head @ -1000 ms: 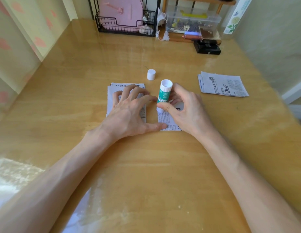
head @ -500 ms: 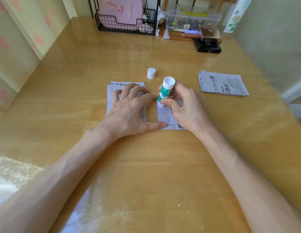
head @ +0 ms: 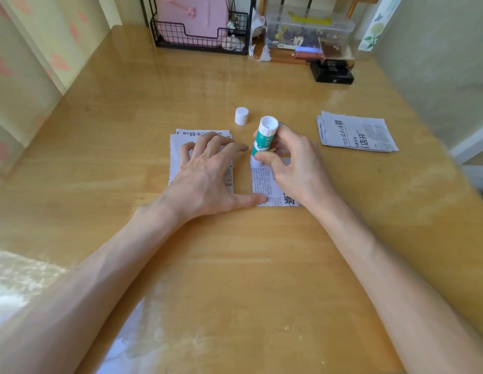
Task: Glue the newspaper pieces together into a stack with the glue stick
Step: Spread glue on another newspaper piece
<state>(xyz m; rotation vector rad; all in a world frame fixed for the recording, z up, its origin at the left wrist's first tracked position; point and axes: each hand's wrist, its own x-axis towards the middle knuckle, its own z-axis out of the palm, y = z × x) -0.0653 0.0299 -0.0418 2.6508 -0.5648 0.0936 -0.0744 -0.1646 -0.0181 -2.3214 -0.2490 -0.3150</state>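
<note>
Cap behind two side-by-side newspaper pieces; newspaper pile well right; glue stick between.

You are at a home desk: the glossy wooden desk has a heart-patterned curtain along its left edge, and at its far edge a black wire basket holding something pink, beside a clear plastic box of small oddments.

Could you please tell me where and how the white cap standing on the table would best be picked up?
Pinch the white cap across its round side wall, coming straight down from above. It stands upright on the table, flat end up, apart from the glue stick, so both sides look free for fingertips.
</note>
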